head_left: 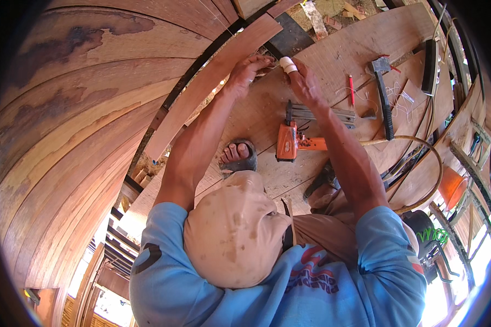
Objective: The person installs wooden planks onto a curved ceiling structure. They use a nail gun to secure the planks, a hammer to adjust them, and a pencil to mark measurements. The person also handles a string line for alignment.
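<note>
My left hand (247, 72) is at the edge of a narrow wooden strip (218, 82), its fingertips pinched together; anything between them is too small to make out. Close beside it on the right is my right hand (306, 86), fingers curled. At its fingertip shows a white wrapped piece (288, 65), a bandage or a small roll, I cannot tell which. Both hands are above wooden boards (360, 41). Below my right forearm lies an orange nail gun (287, 143), touched by neither hand.
A hammer (386, 103) with a black handle, a red pencil (351, 90) and loose thin thread (401, 98) lie on the boards to the right. A hose (439, 169) curves at the right. Curved planking (87, 136) rises on the left. My foot (237, 152) rests on the boards.
</note>
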{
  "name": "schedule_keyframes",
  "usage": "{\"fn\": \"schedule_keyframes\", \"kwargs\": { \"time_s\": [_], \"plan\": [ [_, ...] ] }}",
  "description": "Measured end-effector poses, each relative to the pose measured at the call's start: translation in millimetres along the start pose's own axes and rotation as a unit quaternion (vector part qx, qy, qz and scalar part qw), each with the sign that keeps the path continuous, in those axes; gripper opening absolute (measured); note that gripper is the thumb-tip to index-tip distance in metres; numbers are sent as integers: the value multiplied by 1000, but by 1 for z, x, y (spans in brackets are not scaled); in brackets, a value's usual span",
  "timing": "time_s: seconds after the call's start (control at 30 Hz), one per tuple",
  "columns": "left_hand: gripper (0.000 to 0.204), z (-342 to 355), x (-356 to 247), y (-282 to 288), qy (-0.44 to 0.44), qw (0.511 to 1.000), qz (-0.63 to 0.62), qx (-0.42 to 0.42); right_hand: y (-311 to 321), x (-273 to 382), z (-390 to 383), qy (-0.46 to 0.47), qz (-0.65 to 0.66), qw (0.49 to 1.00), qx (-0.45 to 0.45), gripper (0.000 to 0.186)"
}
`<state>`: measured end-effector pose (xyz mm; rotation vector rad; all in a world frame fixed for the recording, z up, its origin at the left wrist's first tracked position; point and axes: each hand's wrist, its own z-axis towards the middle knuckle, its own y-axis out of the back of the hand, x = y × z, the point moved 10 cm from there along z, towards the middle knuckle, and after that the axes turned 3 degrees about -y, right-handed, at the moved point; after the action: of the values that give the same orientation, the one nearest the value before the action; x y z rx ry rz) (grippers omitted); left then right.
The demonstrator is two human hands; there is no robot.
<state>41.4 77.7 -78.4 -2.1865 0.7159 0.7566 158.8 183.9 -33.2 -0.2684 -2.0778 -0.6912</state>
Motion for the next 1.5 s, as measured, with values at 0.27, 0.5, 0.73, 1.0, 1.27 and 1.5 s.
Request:
{"fn": "schedule_keyframes", "kwargs": {
  "time_s": [0.27, 0.5, 0.73, 1.0, 1.27, 1.5],
  "plan": [
    [21, -4, -2, 5, 29, 997, 52, -49, 2, 17, -8, 31, -50, 998, -11, 27],
    [19, -11, -7, 3, 25, 994, 93, -45, 1, 11, -9, 0, -34, 999, -3, 30],
    [18, -4, 0, 0, 17, 1000, -8, -1, -4, 2, 0, 82, 30, 996, -27, 28],
    [8, 0, 1, 0, -12, 999, -47, 5, -10, -8, 3, -31, 199, 979, 19, 35],
    [7, 1, 5, 9, 1, 999, -27, -30, -12, -6, 2, -28, 233, 971, 33, 38],
    [11, -3, -1, 6, 0, 998, -39, -51, -10, -6, 2, 45, 64, 997, 17, 31]
  ]
}}
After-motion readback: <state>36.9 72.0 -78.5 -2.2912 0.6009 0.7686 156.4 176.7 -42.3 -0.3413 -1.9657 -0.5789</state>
